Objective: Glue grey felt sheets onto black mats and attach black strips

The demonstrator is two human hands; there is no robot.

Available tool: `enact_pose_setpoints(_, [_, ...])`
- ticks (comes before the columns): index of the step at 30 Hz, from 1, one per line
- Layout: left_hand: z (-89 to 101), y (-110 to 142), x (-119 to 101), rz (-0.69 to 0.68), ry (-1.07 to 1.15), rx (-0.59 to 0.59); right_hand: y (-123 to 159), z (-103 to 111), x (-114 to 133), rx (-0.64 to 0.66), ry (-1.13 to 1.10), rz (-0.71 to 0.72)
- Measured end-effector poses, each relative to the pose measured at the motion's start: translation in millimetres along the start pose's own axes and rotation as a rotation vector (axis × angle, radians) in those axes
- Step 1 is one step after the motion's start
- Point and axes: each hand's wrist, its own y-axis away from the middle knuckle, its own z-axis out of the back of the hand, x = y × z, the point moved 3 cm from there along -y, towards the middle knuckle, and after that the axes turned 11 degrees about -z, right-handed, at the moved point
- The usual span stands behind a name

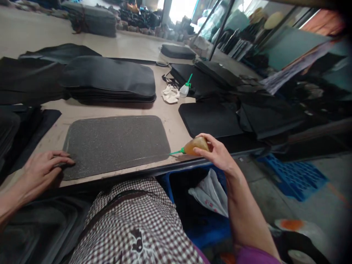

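On the table in front of me lies a dark grey rounded panel, with a thin shiny line along its near edge. My right hand is wrapped around a squeeze bottle of amber liquid. The bottle is tipped on its side, and its green nozzle points left to the panel's right edge; whether the tip touches is too fine to tell. At the panel's near left corner rests my left hand, fingers stretched out and fingertips on the edge.
Behind the panel is a stack of black rounded panels. A white bottle with a green nozzle stands by a crumpled white cloth. Black sheets lie to the right. Below the table edge are a blue bin and a blue crate.
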Motion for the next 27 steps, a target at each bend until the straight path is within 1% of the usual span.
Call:
enact_pose_setpoints(2, [5.1,-6,-3,0.020,-0.002,-0.011,4,3,-4,-0.054,-0.052,-0.025])
enact_pose_setpoints(3, [6.6,-11,-9,0.025,-0.011,-0.028,7,1,-5,-0.080,-0.093,-0.042])
enact_pose_setpoints(5, [5.0,-26,-32,-0.012,-0.013,-0.069,13,-12,-2,-0.094,-0.201,-0.078])
enact_pose_setpoints(7, [-5.4,-44,-62,-0.088,0.040,-0.053,20,-35,4,-0.041,-0.311,-0.102])
enact_pose_setpoints(9, [-21.2,-62,-89,-0.141,0.073,0.001,26,-60,12,0.024,-0.354,-0.097])
enact_pose_setpoints(11, [-37.0,-76,-106,-0.177,0.052,0.059,29,-77,16,0.042,-0.309,-0.076])
enact_pose_setpoints(12, [-43.7,-81,-109,-0.192,0.030,0.080,29,-80,17,0.027,-0.271,-0.065])
enact_pose_setpoints(14, [-54.0,-85,-109,-0.216,-0.008,0.114,27,-76,13,-0.004,-0.206,-0.060])
enact_pose_setpoints(16, [-60.4,-83,-102,-0.229,-0.020,0.136,23,-62,4,-0.037,-0.192,-0.076])
enact_pose_setpoints(19, [-63.0,-80,-95,-0.215,0.008,0.131,13,-38,-11,-0.142,-0.206,-0.107])
enact_pose_setpoints(21, [-61.0,-84,-95,-0.176,0.046,0.109,1,-29,-16,-0.227,-0.213,-0.107])
enact_pose_setpoints(24, [-56.7,-101,-106,-0.111,0.086,0.062,-26,-31,-11,-0.351,-0.188,-0.034])
enact_pose_setpoints(27, [-59.5,-123,-120,-0.145,0.049,0.054,-59,-45,0,-0.435,-0.124,0.078])
